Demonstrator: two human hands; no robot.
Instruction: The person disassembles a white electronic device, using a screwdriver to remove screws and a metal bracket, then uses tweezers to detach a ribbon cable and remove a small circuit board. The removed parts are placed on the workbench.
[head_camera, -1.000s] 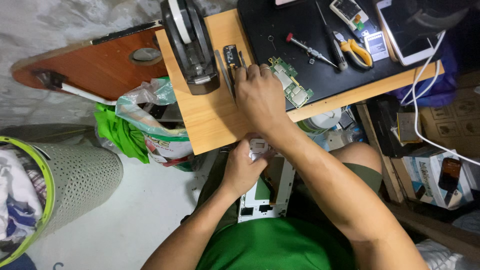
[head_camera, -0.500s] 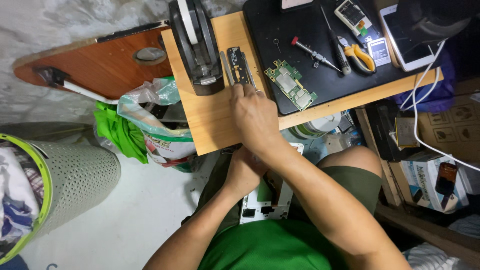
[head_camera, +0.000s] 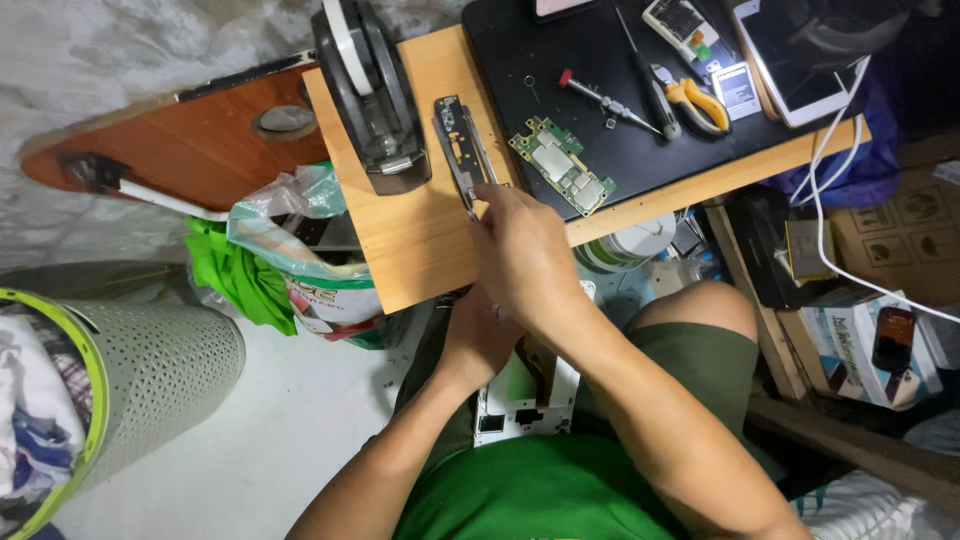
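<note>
The right hand (head_camera: 525, 250) lies knuckles-up on the pale wooden board (head_camera: 420, 250), its fingertips curled onto the near end of a long dark metal phone frame (head_camera: 458, 150) that rests flat there; whether they pinch it or merely press it I cannot tell. Just left of the frame sits a heavy black tape dispenser (head_camera: 368, 95); just right, a green circuit board (head_camera: 562, 166) on the black mat (head_camera: 600, 60). The left hand (head_camera: 485, 340), below the frame near the lap, is closed around a white phone housing (head_camera: 520, 400), seemingly steadying it.
</note>
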